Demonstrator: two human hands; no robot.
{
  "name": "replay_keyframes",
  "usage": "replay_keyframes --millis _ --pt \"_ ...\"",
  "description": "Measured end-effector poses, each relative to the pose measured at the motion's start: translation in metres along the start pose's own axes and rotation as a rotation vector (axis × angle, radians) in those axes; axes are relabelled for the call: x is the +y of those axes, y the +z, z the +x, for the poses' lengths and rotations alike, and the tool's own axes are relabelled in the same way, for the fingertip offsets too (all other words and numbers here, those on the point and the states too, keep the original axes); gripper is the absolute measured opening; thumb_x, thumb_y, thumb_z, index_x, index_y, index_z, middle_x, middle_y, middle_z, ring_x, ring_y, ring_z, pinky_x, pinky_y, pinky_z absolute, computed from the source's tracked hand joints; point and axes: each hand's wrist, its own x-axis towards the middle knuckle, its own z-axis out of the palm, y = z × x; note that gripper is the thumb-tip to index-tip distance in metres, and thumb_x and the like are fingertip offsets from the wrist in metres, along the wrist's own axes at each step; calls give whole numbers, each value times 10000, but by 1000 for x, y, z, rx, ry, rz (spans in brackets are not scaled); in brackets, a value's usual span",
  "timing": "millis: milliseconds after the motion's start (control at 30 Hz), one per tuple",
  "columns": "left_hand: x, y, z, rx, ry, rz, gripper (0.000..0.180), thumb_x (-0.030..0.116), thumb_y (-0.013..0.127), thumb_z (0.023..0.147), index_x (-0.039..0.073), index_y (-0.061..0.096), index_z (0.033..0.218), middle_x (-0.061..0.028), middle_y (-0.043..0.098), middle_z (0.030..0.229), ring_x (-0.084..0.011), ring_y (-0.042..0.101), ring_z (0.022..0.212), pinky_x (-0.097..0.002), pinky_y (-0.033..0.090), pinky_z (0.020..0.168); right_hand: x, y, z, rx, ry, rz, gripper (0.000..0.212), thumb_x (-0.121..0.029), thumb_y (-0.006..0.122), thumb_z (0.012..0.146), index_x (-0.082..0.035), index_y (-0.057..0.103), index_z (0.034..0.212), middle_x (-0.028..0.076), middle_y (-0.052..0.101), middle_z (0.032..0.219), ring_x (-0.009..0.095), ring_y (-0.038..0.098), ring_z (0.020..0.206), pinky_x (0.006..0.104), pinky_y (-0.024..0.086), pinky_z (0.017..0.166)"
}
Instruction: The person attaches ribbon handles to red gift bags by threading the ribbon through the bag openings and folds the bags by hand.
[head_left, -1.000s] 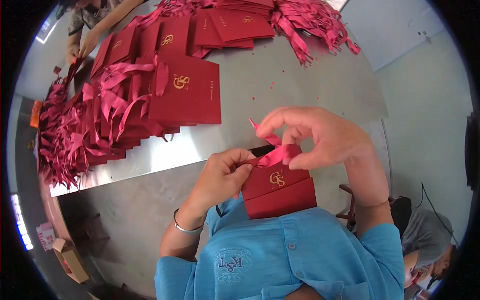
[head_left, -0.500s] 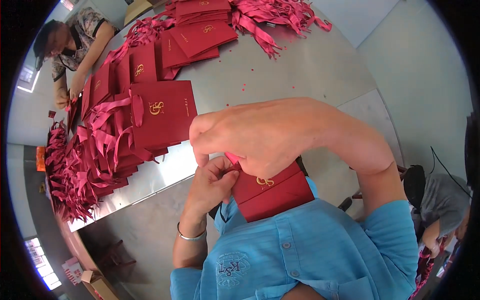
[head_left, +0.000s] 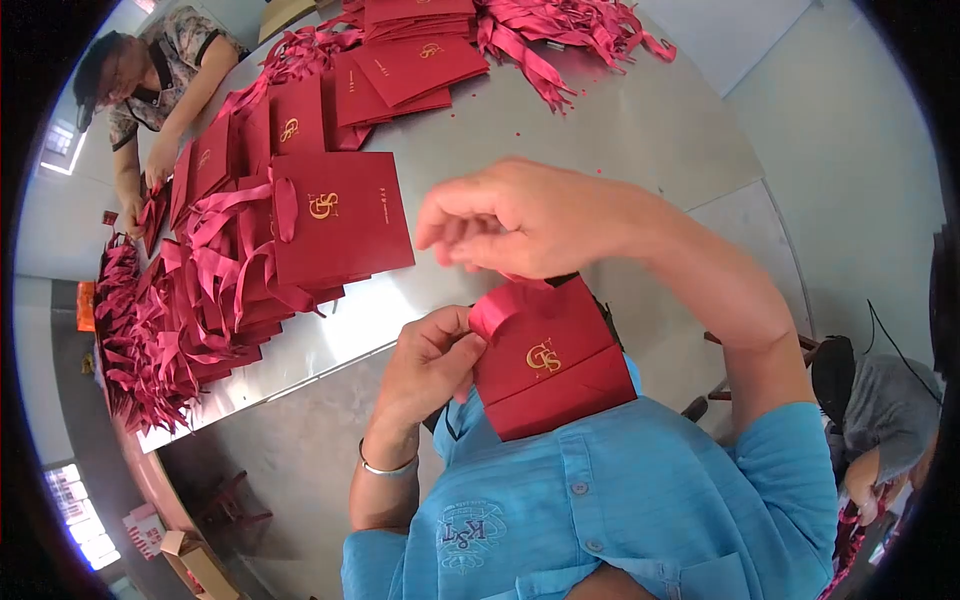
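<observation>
A small dark red paper gift bag [head_left: 560,375] with a gold emblem rests against the front of my blue shirt. A pink ribbon handle [head_left: 492,312] loops over its upper edge. My left hand [head_left: 437,352] pinches the bag's left upper corner beside that ribbon, thumb in front; a metal bangle circles the wrist. Above the bag hovers my right hand [head_left: 515,218], its fingers loosely curled and the thumb apart from them. Nothing shows between those fingers. Part of the bag's upper edge is hidden under the right hand.
On the metal table [head_left: 620,130] stand rows of red gift bags [head_left: 345,215] with pink ribbon handles [head_left: 205,250]. Flat bags [head_left: 420,70] and a ribbon heap [head_left: 570,30] lie farther back. A co-worker [head_left: 165,85] handles bags at the far left; another person [head_left: 885,410] sits at right.
My right hand has risen away from my left hand, and its fingers have loosened. The ribbon loop on the bag now shows more. The left hand keeps its hold; the co-worker's hands shifted slightly.
</observation>
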Motion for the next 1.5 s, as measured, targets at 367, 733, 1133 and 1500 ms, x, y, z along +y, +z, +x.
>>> replay_keyframes --millis 367,733,1133,1500 --pt "18 17 -16 55 124 70 54 -64 507 916 -48 544 953 -70 591 750 -66 504 434 -202 375 378 1 -1 5 -627 528 462 386 8 641 775 26 569 1154 76 711 845 116 642 719 264 498 601" --pt "15 16 -21 71 138 67 100 -81 530 867 -41 498 953 -84 596 764 -82 556 476 -212 416 395 14 13 5 -643 602 557 520 -56 729 737 12 545 1219 99 709 841 128 622 647 251 472 553" --pt "15 11 -24 87 104 32 131 -112 578 832 -41 534 933 -85 626 734 -85 581 491 -196 427 408 32 32 7 -696 532 700 580 -99 816 641 63 590 1151 28 652 724 96 480 538 241 353 461" --pt "15 10 -19 94 134 -16 157 -153 601 804 -47 561 914 -96 653 776 -87 605 543 -200 463 448 28 35 -4 -647 689 881 604 -19 757 599 72 575 1168 43 621 698 113 527 542 254 363 434"
